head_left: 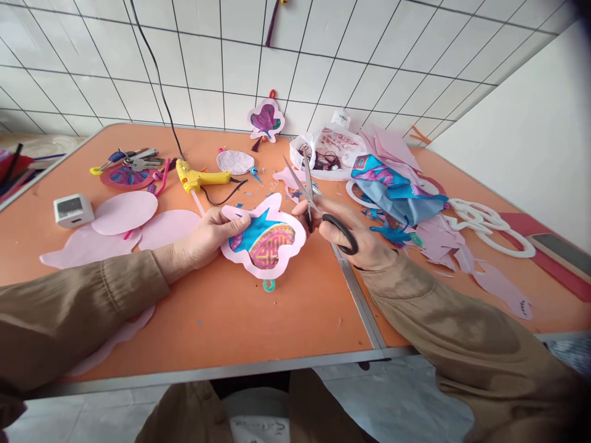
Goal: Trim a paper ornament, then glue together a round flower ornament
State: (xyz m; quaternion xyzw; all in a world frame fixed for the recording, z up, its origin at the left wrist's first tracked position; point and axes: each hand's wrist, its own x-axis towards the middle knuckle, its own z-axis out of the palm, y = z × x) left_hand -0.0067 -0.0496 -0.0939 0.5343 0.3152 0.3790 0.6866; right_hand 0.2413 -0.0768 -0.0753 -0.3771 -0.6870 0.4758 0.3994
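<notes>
My left hand (212, 237) pinches the left edge of a pink paper ornament (293, 249) with a wavy outline. Its middle is blue, purple and gold patterned fabric, and a small green loop (269, 285) sticks out at the bottom. Black-handled scissors (345, 237) are in my right hand (360, 237), their blades parted and pointing up and away from me. The right fingertips are close to the ornament's right edge; whether they touch it I cannot tell. Both hands are above the orange table (240, 326).
On the left lie a yellow glue gun (203, 178), keys (141, 161), a white cube (72, 210) and pink paper shapes (124, 212). A finished ornament (266, 120) leans on the tiled wall. Rightward are a plastic bag (341, 151), blue fabric (401, 197), paper scraps (438, 240) and a phone (561, 253).
</notes>
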